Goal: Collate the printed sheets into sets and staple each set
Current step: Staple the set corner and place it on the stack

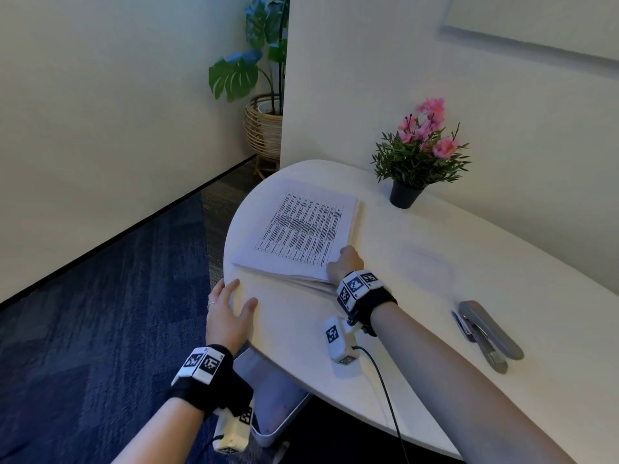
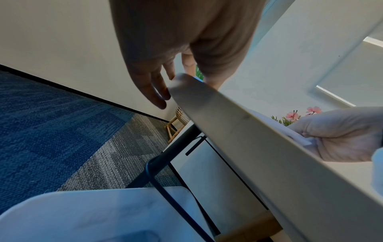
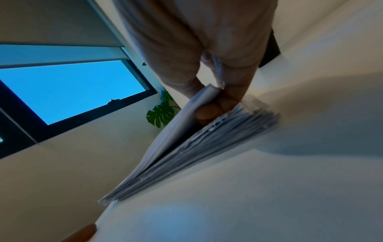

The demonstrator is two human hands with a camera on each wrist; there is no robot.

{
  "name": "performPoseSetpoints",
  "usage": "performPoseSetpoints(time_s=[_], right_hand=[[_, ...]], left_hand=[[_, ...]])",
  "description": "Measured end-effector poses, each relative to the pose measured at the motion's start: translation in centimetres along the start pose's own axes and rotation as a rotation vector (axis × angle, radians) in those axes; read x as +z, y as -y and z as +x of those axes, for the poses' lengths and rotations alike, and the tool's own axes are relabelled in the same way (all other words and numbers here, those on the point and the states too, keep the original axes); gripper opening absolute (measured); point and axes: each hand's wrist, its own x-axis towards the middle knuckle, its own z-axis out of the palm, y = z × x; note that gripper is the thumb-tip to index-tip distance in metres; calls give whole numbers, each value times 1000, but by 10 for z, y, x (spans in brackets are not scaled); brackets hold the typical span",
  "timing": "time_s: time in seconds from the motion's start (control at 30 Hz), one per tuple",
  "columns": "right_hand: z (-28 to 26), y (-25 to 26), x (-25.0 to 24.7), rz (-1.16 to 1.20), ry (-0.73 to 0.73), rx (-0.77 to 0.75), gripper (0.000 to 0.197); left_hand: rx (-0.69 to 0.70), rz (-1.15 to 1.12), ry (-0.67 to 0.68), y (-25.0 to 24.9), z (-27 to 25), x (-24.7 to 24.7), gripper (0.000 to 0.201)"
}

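A stack of printed sheets [image 1: 298, 229] lies at the left end of the white table [image 1: 418, 262], top sheet showing a dense table of text. My right hand [image 1: 345, 264] pinches the near right corner of the upper sheets [image 3: 186, 124], lifting them off the rest of the stack [image 3: 217, 140], fingers tucked beneath. My left hand [image 1: 229, 309] rests with straight fingers on the table's rounded edge [image 2: 207, 104], in front of the stack, holding nothing. A grey stapler [image 1: 487, 333] lies on the table to the right of my right forearm.
A black pot of pink flowers [image 1: 418, 152] stands at the back of the table by the wall. A leafy plant in a wicker basket [image 1: 263, 125] stands on the floor beyond. A white chair [image 2: 103, 212] sits below the table edge. Blue carpet [image 1: 100, 313] lies left.
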Motion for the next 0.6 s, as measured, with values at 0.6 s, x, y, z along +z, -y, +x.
performPoseSetpoints(time_s=[0.6], right_hand=[[1,-25,25,-687,304,-497,64]], left_hand=[[5,-5,-20,3,3,2,52]])
